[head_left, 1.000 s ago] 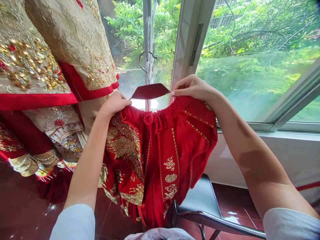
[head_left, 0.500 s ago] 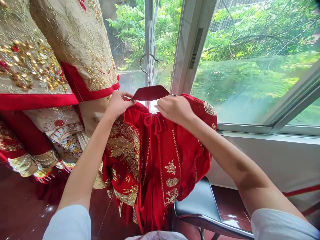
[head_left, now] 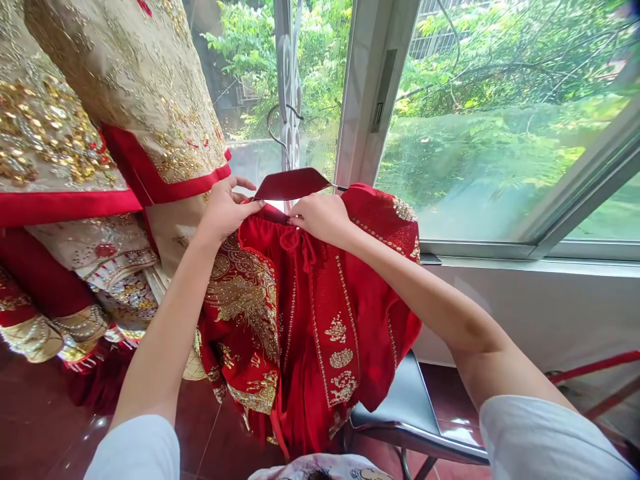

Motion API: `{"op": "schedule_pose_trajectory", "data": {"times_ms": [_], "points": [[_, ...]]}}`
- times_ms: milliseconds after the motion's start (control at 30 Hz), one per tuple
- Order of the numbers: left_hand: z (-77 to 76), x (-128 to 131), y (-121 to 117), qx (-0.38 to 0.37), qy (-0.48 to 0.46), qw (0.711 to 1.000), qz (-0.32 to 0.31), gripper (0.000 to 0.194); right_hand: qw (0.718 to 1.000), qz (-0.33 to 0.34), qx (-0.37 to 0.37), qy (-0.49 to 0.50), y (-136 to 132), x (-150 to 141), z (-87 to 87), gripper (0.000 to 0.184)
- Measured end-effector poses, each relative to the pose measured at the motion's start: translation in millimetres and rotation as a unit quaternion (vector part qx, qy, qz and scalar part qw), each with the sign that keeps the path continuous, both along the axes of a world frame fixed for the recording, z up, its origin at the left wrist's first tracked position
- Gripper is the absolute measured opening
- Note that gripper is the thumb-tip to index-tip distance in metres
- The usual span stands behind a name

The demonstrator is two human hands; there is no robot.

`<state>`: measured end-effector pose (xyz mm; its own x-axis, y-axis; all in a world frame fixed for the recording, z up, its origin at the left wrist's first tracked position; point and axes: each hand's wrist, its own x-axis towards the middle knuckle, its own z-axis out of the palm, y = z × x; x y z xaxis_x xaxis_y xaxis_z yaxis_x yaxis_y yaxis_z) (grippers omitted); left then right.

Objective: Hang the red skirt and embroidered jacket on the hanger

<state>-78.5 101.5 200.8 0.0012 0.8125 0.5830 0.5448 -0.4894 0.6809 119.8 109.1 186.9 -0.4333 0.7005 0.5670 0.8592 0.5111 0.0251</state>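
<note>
Two pinches hold the red waistband, my left hand loosely spread, my right hand curled nearer the bow, the hanger lying crosswise just beyond them.

- The skirt hangs in the middle, under the hanger.
- The left hand is by the left end of the hanger, at the top of the skirt.
- The right hand is at the top of the skirt too, in front of the hanger and just above the tied string.
- The dresses are on the left, next to the left hand.
- The chair stands on the floor, low and right, partly behind the skirt.
- The window is behind the hanger, with trees outside.
- The sill is on the right, under the window.
</note>
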Motion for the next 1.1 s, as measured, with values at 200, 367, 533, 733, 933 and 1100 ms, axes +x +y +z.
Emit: {"op": "schedule_pose_trajectory", "data": {"times_ms": [200,367,533,733,933,1100], "points": [[18.0,33,-30,0.145,0.261,0.951,0.075,0.059,0.982,0.049,0.053,0.174,6,2,-17.0,0.021],[42.2,77,-28,0.182,0.533,0.825,-0.055,0.048,0.940,0.110,0.026,0.321,14,0,-21.9,0.018],[46.6,85,-2,0.196,0.588,0.780,-0.081,0.039,0.897,0.145,-0.040,0.415,12,5,-16.5,0.018],[38.7,67,7,0.247,0.531,0.806,-0.081,0.032,0.919,0.152,-0.003,0.363,6,11,-14.5,0.012],[29.9,71,11,0.279,0.553,0.784,-0.029,0.034,0.960,0.078,0.082,0.255,-9,27,-10.0,0.020],[25.3,73,9,0.306,0.550,0.777,-0.020,0.039,0.950,0.050,0.155,0.266,-7,67,-0.2,0.025]]}}
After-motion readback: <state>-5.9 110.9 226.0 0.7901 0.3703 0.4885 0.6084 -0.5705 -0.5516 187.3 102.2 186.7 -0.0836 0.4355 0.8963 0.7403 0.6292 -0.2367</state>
